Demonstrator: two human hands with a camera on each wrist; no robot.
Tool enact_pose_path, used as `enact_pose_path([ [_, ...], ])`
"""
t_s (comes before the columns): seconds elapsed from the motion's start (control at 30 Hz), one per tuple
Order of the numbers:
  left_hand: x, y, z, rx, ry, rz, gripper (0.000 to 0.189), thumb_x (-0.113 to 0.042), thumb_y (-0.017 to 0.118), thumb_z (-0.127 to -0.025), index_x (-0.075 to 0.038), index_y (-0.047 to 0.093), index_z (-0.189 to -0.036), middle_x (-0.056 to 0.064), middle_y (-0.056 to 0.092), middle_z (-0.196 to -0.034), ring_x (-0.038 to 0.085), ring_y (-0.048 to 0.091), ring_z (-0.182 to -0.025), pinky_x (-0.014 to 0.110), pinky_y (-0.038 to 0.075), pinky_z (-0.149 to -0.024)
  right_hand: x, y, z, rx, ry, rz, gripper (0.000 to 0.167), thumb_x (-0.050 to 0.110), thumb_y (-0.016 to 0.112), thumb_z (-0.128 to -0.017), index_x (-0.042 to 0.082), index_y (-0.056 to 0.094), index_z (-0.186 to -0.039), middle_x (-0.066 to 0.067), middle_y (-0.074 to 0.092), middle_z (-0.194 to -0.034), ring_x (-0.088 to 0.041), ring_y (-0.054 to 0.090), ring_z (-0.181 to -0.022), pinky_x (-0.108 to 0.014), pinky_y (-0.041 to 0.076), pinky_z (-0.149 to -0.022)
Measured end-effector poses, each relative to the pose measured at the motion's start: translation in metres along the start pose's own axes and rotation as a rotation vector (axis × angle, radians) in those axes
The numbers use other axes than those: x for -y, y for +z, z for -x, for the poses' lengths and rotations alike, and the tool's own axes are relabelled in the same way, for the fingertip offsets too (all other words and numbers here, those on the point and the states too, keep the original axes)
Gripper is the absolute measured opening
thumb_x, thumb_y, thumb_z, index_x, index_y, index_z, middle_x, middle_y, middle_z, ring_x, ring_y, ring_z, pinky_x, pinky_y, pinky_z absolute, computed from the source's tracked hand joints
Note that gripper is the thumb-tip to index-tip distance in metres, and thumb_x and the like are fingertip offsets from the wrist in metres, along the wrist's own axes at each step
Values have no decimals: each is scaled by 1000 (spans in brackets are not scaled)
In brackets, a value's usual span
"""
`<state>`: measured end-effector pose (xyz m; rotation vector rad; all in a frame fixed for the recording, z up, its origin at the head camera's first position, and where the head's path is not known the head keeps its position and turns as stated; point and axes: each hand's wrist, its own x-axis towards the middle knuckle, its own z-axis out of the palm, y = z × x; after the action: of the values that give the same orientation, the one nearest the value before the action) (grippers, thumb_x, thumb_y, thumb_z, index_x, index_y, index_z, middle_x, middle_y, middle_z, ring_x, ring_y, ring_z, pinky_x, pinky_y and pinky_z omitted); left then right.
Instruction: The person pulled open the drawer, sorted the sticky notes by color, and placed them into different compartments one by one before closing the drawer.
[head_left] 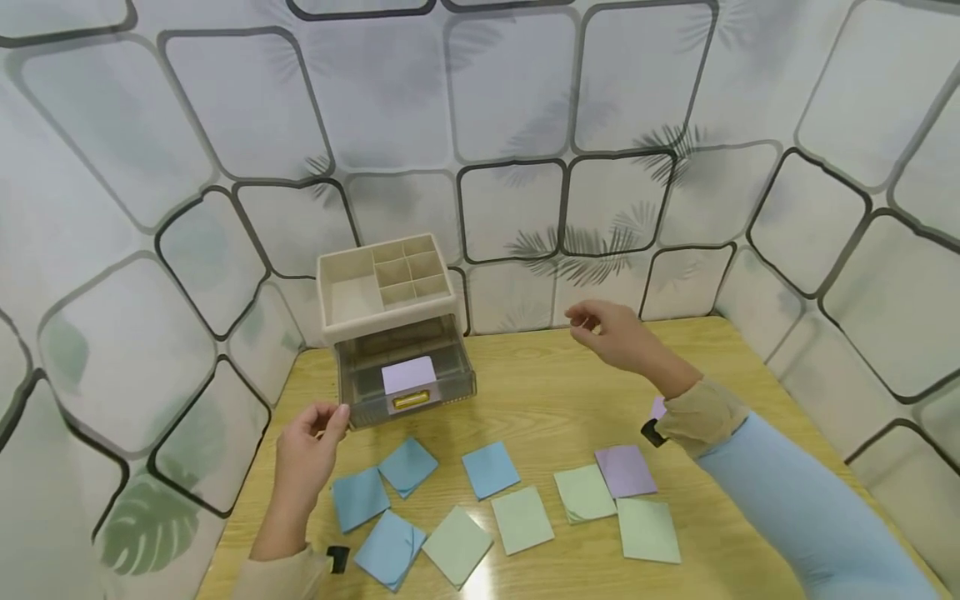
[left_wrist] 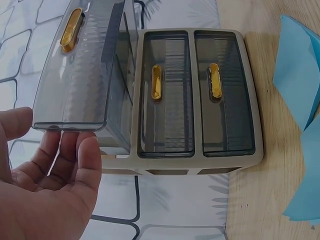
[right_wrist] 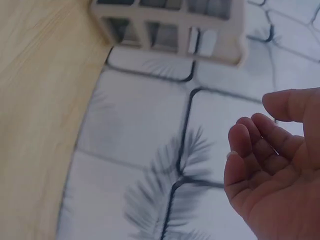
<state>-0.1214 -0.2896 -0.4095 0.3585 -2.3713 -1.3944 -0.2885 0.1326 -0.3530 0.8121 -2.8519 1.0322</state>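
Observation:
A beige desk organizer stands at the back left with its clear grey top drawer pulled out. My left hand holds that drawer at its left front corner, thumb at the front edge and fingers along the side. In the left wrist view the drawer front has a gold handle. A purple paper square lies inside the drawer, near its front. Raised in the air right of the organizer is my right hand, fingers loosely curled, holding nothing.
Blue paper squares and green paper squares are spread over the wooden table. A purple square lies at the right, with another partly under the right sleeve. Two lower drawers are closed. Patterned cloth surrounds the table.

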Motion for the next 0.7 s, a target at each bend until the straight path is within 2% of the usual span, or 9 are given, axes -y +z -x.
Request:
enact_pose_path([
  [0.1, 2, -1, 0, 10, -1, 44, 24, -18, 65, -108, 5, 69, -104, -6, 64, -86, -3, 63, -78, 14, 55, -71, -25, -1, 10, 34, 46, 16, 31, 15, 60, -109, -2, 65, -134, -21, 70, -123, -34, 67, -109, -46, 56, -85],
  [0.23, 4, 1, -1, 27, -3, 91, 23, -15, 64, -108, 8, 68, -106, 2, 65, -90, -1, 64, -82, 12, 57, -77, -63, -4, 23, 37, 102, 84, 29, 19, 63, -108, -1, 68, -129, -18, 72, -116, -32, 67, -105, -45, 55, -84],
  [0.37, 5, 2, -2, 43, -4, 80, 25, -17, 62, -109, 8, 68, -109, 8, 67, -95, -1, 64, -84, 11, 57, -77, -97, -7, 35, 49, 117, 159, 30, 20, 65, -107, -3, 69, -126, -18, 72, -112, -32, 67, -102, -49, 55, -86],
  [0.5, 4, -1, -1, 42, -9, 48, 26, -19, 62, -110, 6, 68, -110, 12, 68, -99, -1, 65, -85, 11, 56, -77, -121, -7, 48, 101, 133, 174, 35, 22, 67, -106, -6, 68, -126, -23, 72, -115, -35, 68, -103, -52, 56, -87],
  [0.7, 4, -1, -1, 41, -14, 35, 27, -21, 62, -110, 5, 68, -109, 10, 68, -98, -1, 64, -84, 11, 55, -77, -153, -5, 76, 181, 189, 231, 48, 25, 73, -101, -14, 65, -128, -32, 70, -120, -47, 67, -109, -59, 56, -92],
])
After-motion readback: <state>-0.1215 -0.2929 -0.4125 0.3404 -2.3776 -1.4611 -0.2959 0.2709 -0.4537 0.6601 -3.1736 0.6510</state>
